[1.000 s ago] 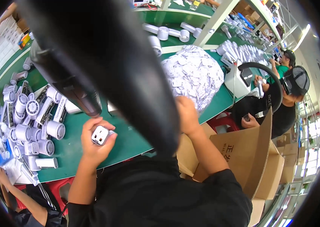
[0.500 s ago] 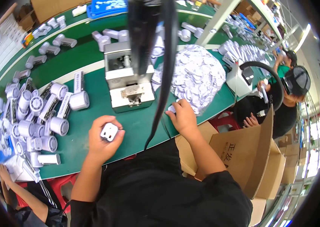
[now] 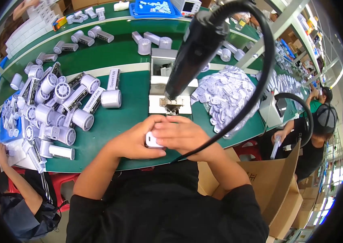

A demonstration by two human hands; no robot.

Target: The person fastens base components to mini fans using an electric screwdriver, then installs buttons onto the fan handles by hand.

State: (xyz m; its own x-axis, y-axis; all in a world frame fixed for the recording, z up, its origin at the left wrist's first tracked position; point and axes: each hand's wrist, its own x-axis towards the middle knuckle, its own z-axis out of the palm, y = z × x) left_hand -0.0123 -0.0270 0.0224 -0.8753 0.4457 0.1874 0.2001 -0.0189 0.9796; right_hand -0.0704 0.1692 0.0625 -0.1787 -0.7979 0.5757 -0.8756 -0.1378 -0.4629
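- Both hands have come together since half a second ago: then the left hand held the small white rounded plastic part off to the left and the right hand was apart from it at the table edge; now they meet at the middle of the near edge.
- Left fingers are curled under and around the white part, clamped on it; only its lower left corner shows between the two hands.
- Right fingers lie flat and together across the top of the same part, pressing on it, thumb side toward the body.
- That part sits just above the near edge of the green-topped table, directly below the white box-shaped fixture.
- Hanging over the fixture is a black cylindrical powered screwdriver, tilted, its tip close above the fixture's front; its thick black cable loops right and down past the right hand.
- Left of the hands lies a crowd of white and grey cylindrical handheld fan bodies, some upright, some on their sides.
- Right of the fixture a clear bag of small white flat parts rests on the table.
- A brown cardboard box stands open at the lower right, beside another person seated at the table.
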